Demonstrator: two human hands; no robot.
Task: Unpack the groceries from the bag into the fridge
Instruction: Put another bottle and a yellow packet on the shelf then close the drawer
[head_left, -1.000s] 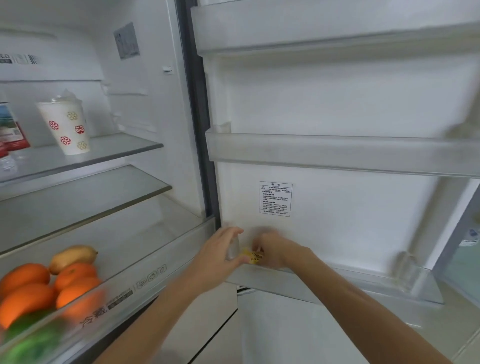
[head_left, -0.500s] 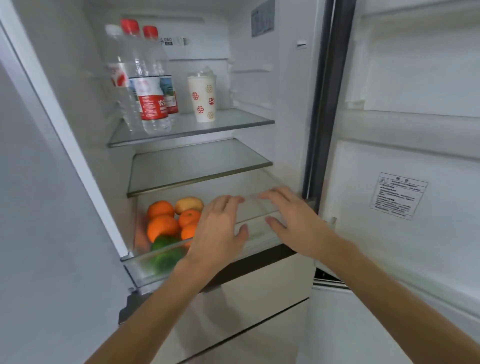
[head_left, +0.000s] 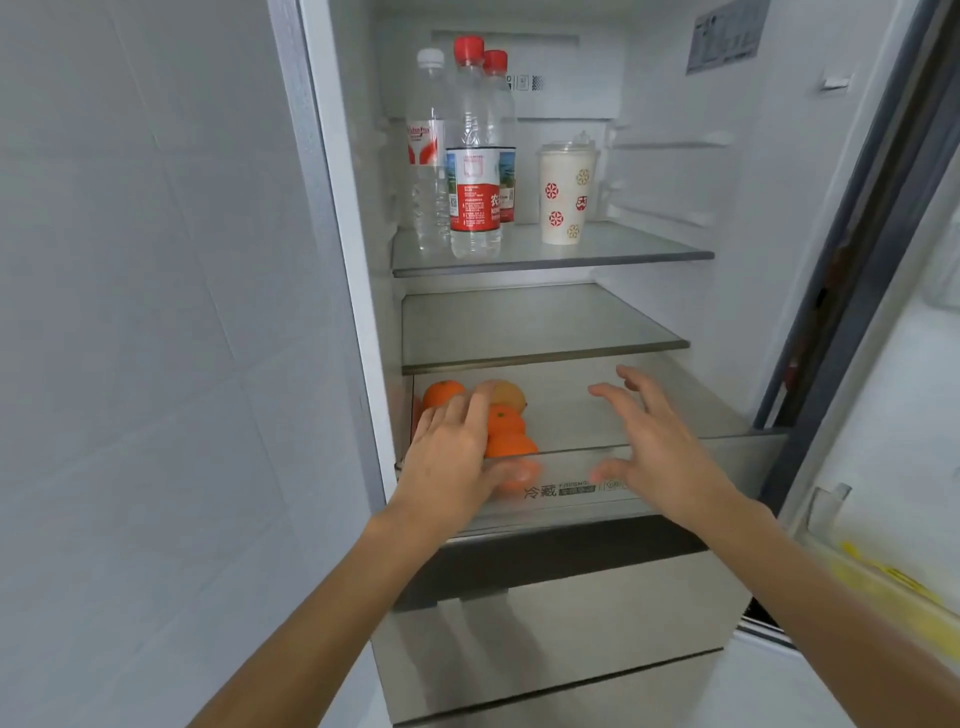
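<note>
Both hands hold nothing: the left hand (head_left: 449, 457) lies flat, fingers straight, over the front rim of the clear drawer (head_left: 701, 462), above the oranges (head_left: 506, 423) stored inside, and the right hand (head_left: 660, 447) hovers beside it with fingers spread. Judgement: the fruit looks put away and the drawer appears pulled out, so the next move likely calls for an even two-handed push on its front; the bag is not in view. Legible writing: "冷藏" on the drawer front; the red labels on the water bottles (head_left: 474, 197) are too small to read, and the cup (head_left: 563, 197) shows only red and gold motifs.
</note>
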